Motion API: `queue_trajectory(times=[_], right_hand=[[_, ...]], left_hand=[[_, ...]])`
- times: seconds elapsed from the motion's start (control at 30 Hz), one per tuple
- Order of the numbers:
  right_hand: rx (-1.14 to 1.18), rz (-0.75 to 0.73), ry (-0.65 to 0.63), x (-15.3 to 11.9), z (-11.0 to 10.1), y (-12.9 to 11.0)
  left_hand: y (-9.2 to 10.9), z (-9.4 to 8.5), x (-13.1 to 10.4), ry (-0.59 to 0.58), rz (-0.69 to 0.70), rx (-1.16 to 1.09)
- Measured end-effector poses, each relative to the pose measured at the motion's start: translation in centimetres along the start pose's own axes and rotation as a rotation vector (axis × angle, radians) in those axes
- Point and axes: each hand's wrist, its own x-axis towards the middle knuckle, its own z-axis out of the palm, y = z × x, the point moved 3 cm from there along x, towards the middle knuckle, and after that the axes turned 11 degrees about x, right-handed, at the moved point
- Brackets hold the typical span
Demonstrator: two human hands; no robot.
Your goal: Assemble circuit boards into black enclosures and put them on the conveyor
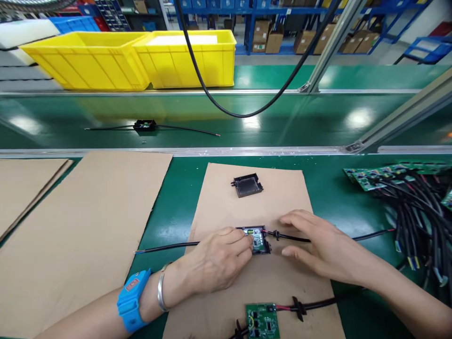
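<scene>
On a cardboard sheet (219,197) in front of me, a circuit board (260,241) sits in a small black plastic case. My left hand (226,256) is closed over its left end, fingers bunched and hiding that side. A black cable (169,246) with bare wire tips runs out leftward beneath this hand. To the right, another black cable (296,238) with a strain relief leaves the board. My right hand (314,240) hovers around that cable, thumb and fingers apart, holding nothing. Farther back lies an open black case half (248,185).
Close to me lies a second green circuit board (262,321) with cables. A pile of wired boards (420,212) is at the right. A cabled black unit (144,125) lies beyond the metal rail. Yellow bins (190,61) stand behind; a black cable (240,115) hangs in front.
</scene>
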Motion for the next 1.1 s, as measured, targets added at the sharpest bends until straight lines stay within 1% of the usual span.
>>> queue_trajectory(times=[0.03, 0.1, 0.23, 0.3, 0.37, 0.47, 0.53, 0.6, 0.8, 0.87, 0.97, 1.1], right_hand=[[0.009, 0.030, -0.002, -0.3, -0.2, 0.2], [0.039, 0.043, -0.018, -0.7, -0.1, 0.1], [0.058, -0.019, -0.006, 0.0, 0.9, -1.1], [0.059, -0.029, -0.065, 0.9, 1.1, -1.7], [0.065, -0.042, -0.156, 1.9, 0.9, -2.1], [0.065, -0.062, -0.271, 3.4, 0.3, -2.1], [0.067, -0.048, -0.327, 4.1, -0.1, -1.9], [0.084, -0.027, -0.362, 4.4, -0.2, -1.7], [0.149, 0.027, -0.412, 4.5, -0.2, -1.3], [0.117, 0.053, -0.443, 4.9, -0.1, -1.2], [0.001, 0.077, -0.485, 5.5, -0.1, -1.4], [-0.147, 0.073, -0.500, 6.4, -0.2, -2.4]], left_hand=[[0.1, 0.0, 0.1, -0.008, -0.002, 0.005], [0.1, -0.2, 0.3, -0.011, -0.011, 0.002], [0.0, -0.4, 0.6, 0.009, -0.014, -0.041], [-0.1, -0.4, 0.6, 0.016, -0.019, -0.054], [-0.1, -0.5, 0.6, -0.001, -0.027, -0.047], [-0.1, -0.7, 0.6, -0.020, -0.032, -0.032], [-0.1, -0.8, 0.6, 0.001, -0.028, -0.025], [0.0, -0.7, 0.5, 0.013, -0.023, -0.015], [-0.1, -0.1, 0.2, -0.037, -0.018, -0.013], [-0.1, -0.2, 0.3, -0.062, -0.026, -0.030], [0.0, -0.6, 0.7, -0.114, -0.037, -0.052], [0.5, -1.0, 1.0, -0.105, -0.040, -0.057]])
